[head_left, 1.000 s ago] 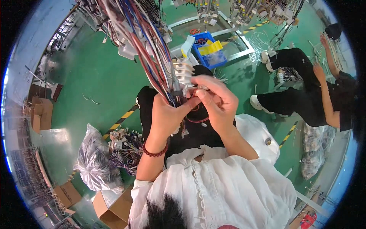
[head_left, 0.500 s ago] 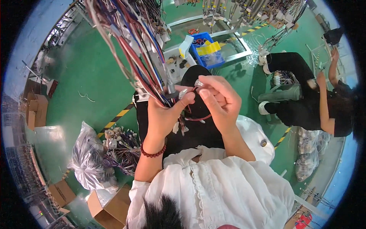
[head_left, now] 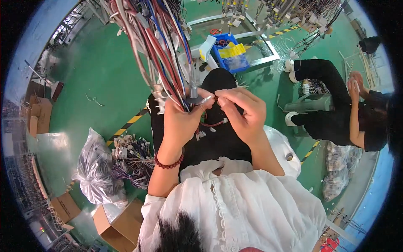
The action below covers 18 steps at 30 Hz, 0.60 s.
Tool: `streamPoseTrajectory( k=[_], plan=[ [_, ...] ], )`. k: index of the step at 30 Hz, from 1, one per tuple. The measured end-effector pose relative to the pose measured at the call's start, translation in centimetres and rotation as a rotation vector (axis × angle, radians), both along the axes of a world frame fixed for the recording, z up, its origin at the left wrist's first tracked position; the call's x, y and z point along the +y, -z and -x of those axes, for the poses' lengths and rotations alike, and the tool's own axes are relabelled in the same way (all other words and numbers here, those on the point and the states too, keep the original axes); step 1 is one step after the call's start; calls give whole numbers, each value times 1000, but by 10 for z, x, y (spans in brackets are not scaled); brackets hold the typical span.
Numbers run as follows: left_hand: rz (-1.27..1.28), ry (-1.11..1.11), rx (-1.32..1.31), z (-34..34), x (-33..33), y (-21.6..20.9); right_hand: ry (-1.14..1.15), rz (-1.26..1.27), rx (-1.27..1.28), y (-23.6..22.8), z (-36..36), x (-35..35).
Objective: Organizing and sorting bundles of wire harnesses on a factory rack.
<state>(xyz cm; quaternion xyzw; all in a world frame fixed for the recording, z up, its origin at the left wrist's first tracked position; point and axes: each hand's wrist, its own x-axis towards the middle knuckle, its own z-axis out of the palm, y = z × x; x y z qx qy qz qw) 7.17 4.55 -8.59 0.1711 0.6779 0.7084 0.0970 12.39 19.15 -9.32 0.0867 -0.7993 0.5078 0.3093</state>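
Observation:
A thick bundle of red, blue, white and black wires (head_left: 161, 54) hangs down at the upper left. My left hand (head_left: 180, 126) is wrapped round its lower end, by a grey sleeve (head_left: 193, 93). A small whitish connector (head_left: 206, 100) shows at my left thumb tip. Close beside it, my right hand (head_left: 247, 115) pinches a thin dark wire end; the fingers hide most of it. Below the hands, a short reddish wire with a white plug (head_left: 225, 120) dangles over my dark-clad lap.
A blue bin (head_left: 230, 54) with yellow strips stands ahead, by a metal frame (head_left: 268, 50). More harnesses hang at the top right. A bagged bundle (head_left: 98, 172), loose wires (head_left: 134, 161) and a cardboard box (head_left: 119, 227) lie at left. A co-worker (head_left: 357, 117) sits at right.
My right fingers have turned and closed in on the left thumb; the clear piece at their tips no longer shows. The wire bundle has shifted slightly right. The co-worker's hands have come together.

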Motion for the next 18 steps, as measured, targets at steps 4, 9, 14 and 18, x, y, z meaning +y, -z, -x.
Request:
streamPoseTrajectory(
  k=[4,9,14,18],
  plan=[
    [-45,6,-76,-1,0,2,-132,134,-156,4,-2,9],
    [-119,-23,-105,0,3,3,-44,853,-251,19,0,10],
    [-151,-172,-137,13,5,8,-169,700,-491,67,-25,46],
    [-287,-234,-163,20,5,15,-499,982,-563,77,-50,31]
  ],
)
